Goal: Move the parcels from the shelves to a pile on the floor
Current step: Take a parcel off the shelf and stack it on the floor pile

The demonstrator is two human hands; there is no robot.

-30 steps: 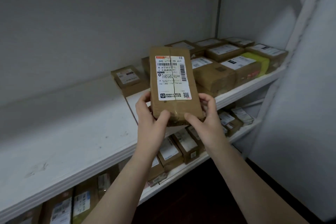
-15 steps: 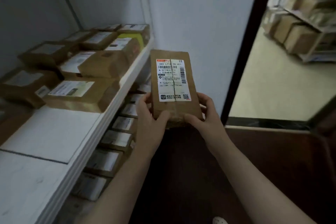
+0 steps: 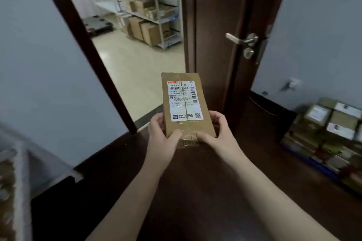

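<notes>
Grips a flat cardboard parcel (image 3: pixel 185 103) by its near end with both hands: left hand (image 3: pixel 162 133) curled round the near-left corner, thumb on top; right hand (image 3: pixel 219 133) curled round the near-right corner, thumb likewise pressed on the taped face. Keeps the same hold as a second ago, with the white shipping label facing up and the long side pointing away. Has turned hard, though: no longer faces the loaded white shelves (image 3: pixel 21 182), dead ahead a second ago and off to the left half a second ago, now only a blurred strip at the lower left edge. Faces instead an open doorway (image 3: pixel 137 64), a dark wooden door (image 3: pixel 219 15) with a metal lever handle (image 3: pixel 241 38), and, through the opening, a metal rack (image 3: pixel 154 13) of cartons in a brighter room. Brings into view, low on the right near the wall, a pile of parcels (image 3: pixel 323 129) on the dark floor (image 3: pixel 195 191), well apart from the carried one. Points, in all likelihood, to a finished pick and a carry under way. Leaves a further turn to the right, a step or stoop toward the pile, and a release on top of it or just beside it. Carries the parcel in mid-air, touching nothing but the two hands.
</notes>
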